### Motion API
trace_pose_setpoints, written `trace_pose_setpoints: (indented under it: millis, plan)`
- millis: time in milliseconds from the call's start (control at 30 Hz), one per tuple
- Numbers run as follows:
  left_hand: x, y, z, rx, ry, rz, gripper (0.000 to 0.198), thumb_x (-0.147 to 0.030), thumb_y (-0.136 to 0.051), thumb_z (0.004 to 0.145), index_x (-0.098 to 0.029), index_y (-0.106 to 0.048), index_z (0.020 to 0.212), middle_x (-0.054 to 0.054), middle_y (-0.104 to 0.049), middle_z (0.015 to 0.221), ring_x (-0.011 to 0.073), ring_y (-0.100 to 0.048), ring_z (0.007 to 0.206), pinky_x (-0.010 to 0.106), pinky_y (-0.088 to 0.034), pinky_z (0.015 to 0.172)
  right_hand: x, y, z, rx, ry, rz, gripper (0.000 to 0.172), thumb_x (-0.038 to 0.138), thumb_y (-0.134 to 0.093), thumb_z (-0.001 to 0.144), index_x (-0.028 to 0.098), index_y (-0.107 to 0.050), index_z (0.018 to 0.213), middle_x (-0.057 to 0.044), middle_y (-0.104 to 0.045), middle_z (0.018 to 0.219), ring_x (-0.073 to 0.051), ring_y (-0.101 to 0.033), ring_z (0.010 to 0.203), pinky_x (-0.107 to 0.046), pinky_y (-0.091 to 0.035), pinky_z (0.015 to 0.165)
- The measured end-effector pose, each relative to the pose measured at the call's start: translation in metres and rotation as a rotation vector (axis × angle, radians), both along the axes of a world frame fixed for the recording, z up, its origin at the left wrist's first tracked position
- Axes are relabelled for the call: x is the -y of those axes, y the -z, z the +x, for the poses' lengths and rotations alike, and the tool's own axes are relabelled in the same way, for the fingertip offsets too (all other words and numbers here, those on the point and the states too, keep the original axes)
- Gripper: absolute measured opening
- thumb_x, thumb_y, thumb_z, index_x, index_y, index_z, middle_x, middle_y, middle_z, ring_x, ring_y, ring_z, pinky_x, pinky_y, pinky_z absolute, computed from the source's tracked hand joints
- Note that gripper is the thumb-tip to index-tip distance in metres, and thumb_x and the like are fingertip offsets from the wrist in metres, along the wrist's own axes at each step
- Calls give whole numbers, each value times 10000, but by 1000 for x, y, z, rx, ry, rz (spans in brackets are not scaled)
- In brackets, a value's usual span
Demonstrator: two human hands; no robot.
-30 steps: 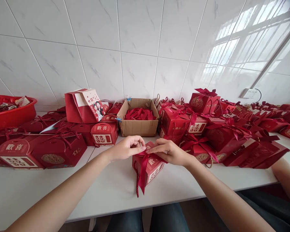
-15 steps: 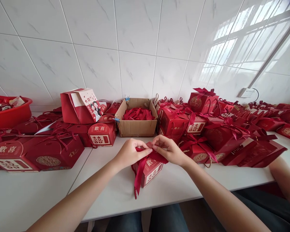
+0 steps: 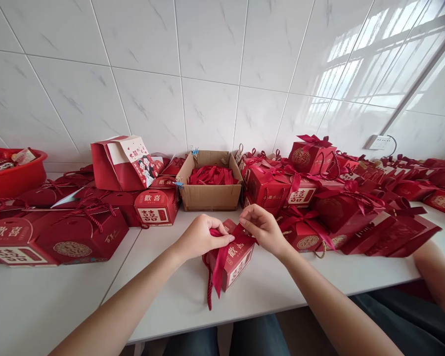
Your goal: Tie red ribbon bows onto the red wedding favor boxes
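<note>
A small red gift box [image 3: 238, 263] with white and gold print stands at an angle on the white table in front of me. Dark red ribbon [image 3: 219, 269] lies over its top, one tail hanging down the near left side. My left hand [image 3: 204, 239] pinches the ribbon at the box's top left. Thumb and fingertips of my right hand [image 3: 262, 227] close on the ribbon's other part at the top right. A twisted red cord handle [image 3: 209, 289] dangles beside the box's left side.
Behind the box stands a cardboard box [image 3: 211, 197] of loose red ribbons. Red gift boxes crowd the left [image 3: 72, 237] and right [image 3: 346, 207]. A red basin [image 3: 17, 173] holds wrapped pieces at far left. Another person's arm [image 3: 435, 277] rests at the right edge.
My right hand has moved up and to the right, away from my left hand, drawing ribbon with it. The gift box has shifted slightly to the right.
</note>
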State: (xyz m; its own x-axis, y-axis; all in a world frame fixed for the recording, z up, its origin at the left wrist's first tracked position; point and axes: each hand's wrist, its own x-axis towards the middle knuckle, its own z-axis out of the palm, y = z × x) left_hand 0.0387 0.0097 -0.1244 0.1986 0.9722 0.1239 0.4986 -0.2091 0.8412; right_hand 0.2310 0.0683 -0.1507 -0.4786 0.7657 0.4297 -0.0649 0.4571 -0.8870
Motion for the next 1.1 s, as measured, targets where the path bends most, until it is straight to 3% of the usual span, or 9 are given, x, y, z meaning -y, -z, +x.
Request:
trace_pose_setpoints:
  millis: [333, 567, 733, 967, 1100]
  plan:
    - [-1, -1, 0, 8, 44, -10, 244, -345, -709, 710, -145, -665, 579, 22, -685, 632, 129, -562, 580, 226, -434, 557, 2, 2, -6, -57, 136, 1, 233, 400, -664, 804, 191, -560, 808, 5, -578, 679, -111, -509, 584, -231, -403, 529]
    - [1, 2, 2, 14, -18, 42, 271, -418, -706, 734, -156, -730, 669, 40, -727, 691, 164, -614, 638, 249, -452, 604, -1, -14, -1, 37, 79, -46, 336, 439, -725, 727, 160, -631, 889, -14, -655, 686, -77, -473, 456, -217, -367, 439]
    - [2, 2, 4, 28, -14, 34, 242, -384, -716, 728, -154, -716, 653, 29, -724, 691, 145, -601, 624, 241, -448, 616, -1, -15, -5, 11, 146, -31, 255, 406, -742, 711, 172, -657, 762, -42, -685, 716, -149, -614, 640, -262, -467, 580]
    - [0, 7, 4, 58, 35, 15, 250, -356, -724, 712, -150, -662, 585, 14, -695, 652, 120, -552, 574, 230, -418, 570, 0, -6, -11, -38, 216, -57, 232, 400, -754, 692, 188, -675, 744, -35, -684, 717, -160, -613, 656, -279, -478, 606]
    - [2, 9, 4, 98, 4, 22, 256, -381, -724, 719, -154, -682, 611, 27, -705, 684, 147, -584, 637, 246, -430, 621, 0, -6, -11, -19, 206, -111, 294, 448, -757, 675, 180, -656, 742, -25, -661, 685, -142, -597, 617, -270, -481, 588]
